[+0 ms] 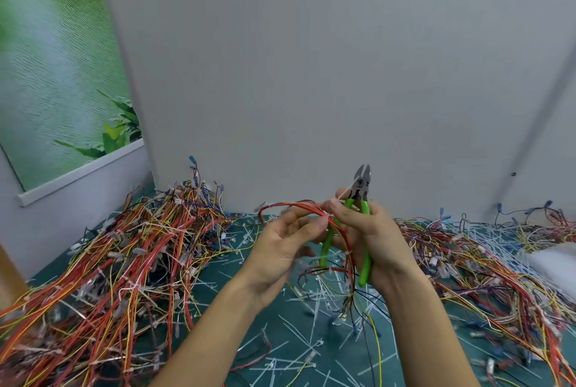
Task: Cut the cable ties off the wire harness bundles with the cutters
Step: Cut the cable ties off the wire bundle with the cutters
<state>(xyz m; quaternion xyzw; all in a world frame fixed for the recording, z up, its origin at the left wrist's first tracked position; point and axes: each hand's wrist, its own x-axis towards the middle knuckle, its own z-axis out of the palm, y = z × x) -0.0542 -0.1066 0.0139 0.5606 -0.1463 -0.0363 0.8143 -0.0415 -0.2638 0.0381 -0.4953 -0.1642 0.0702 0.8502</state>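
Many cut ties [299, 346] are strewn over the green mat [290, 336] from its near edge inward. Above the mat's middle a harness [299, 204] of mostly red wires is held up by both hands, its loose ends hanging down toward the mat. The red wires are pinched by the fingertips of the left hand [280, 243], right beside a white cable tie [325, 215] still wrapped round them. The green handles of the cutters [361, 187] are clasped in the right hand [371, 230], while a stub at the top of the bundle is nipped between its thumb and forefinger. The jaws are pointed upward, clear of the wires and nearly closed.

Several faults are judged possible. Since the right hand is given two jobs, the cutters could be dropped or twisted when swung down. If the blade is slid under the tight tie carelessly, wire insulation could be nicked, or a left fingertip caught. The dangling ends could be snagged in the litter below, and a snipped tie could be flung up.

Further back, a heap of harnesses [124, 246] is piled along the left edge and another [483, 255] along the right. Behind the mat's far edge a plain wall [311, 75] and a leafy poster [62, 59] are seen.

No brand, label or writing can be read anywhere.
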